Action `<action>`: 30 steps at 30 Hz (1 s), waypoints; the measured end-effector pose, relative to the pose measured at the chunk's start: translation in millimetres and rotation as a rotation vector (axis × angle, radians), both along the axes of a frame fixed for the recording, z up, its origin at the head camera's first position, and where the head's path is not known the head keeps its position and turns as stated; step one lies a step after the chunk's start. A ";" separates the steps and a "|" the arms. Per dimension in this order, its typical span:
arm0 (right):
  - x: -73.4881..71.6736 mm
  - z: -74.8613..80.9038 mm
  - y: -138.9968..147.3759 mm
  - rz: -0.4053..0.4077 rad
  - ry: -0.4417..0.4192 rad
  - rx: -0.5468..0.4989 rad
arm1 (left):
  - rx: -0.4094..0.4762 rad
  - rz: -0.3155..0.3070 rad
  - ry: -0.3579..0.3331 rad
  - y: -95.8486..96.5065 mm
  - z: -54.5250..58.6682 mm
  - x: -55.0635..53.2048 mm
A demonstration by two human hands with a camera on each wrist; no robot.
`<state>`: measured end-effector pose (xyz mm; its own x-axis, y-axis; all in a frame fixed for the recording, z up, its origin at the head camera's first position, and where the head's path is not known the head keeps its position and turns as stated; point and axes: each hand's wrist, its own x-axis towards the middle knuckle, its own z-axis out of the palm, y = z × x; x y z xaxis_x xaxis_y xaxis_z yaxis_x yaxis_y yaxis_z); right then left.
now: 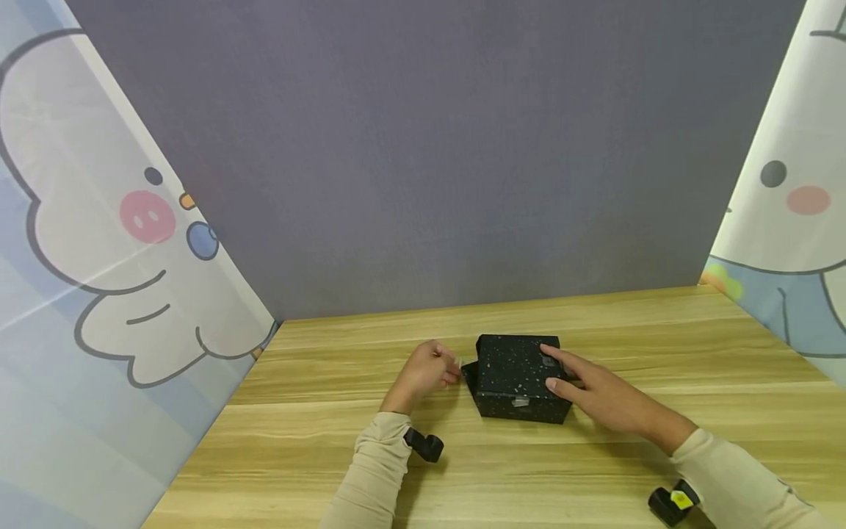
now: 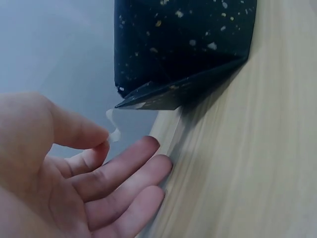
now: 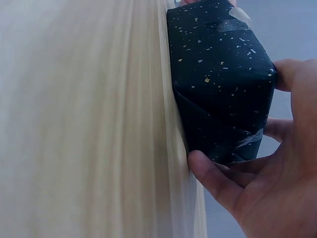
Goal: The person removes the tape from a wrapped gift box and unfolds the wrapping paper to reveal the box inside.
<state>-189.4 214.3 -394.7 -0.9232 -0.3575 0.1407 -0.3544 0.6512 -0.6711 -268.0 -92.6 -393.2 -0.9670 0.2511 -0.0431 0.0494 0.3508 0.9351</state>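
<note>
A box wrapped in black speckled paper [image 1: 518, 367] lies on the wooden table, with a folded paper flap [image 2: 163, 94] sticking out at its left end. Between thumb and index finger, my left hand [image 1: 428, 373] pinches a small strip of clear tape [image 2: 114, 128] that reaches to the tip of this flap. The other left fingers are loosely bent. My right hand [image 1: 601, 393] holds the box's right end, thumb and fingers spread around its edges. In the right wrist view, clear tape [image 3: 251, 139] lies on that end and another tape piece [image 3: 230, 25] on the long side.
The wooden tabletop [image 1: 277, 455] extends around the box. A grey panel [image 1: 423, 162] stands along its back edge, and cartoon-printed curtains [image 1: 86, 220] hang on both sides. A black camera band [image 1: 424, 445] sits on each wrist.
</note>
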 end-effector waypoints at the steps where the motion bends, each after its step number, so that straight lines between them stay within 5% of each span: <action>1: -0.2 0.0 -0.2 -0.002 -0.003 -0.006 | -0.006 0.007 0.007 -1.6 -0.5 -0.2; 11: -1.8 2.2 -0.2 -0.018 -0.036 -0.085 | -0.078 0.058 0.028 -12.9 0.0 -3.3; 22: -0.2 0.6 -0.3 -0.017 0.063 -0.111 | -0.140 0.075 0.036 -14.8 3.0 1.0; 30: 0.3 1.4 -0.1 -0.026 0.067 -0.087 | -0.334 0.065 0.173 -7.4 6.6 2.0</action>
<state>-189.1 214.2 -393.3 -0.9194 -0.3175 0.2322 -0.3846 0.6012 -0.7004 -266.0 -99.9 -386.6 -0.9807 0.1883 0.0533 0.1640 0.6423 0.7487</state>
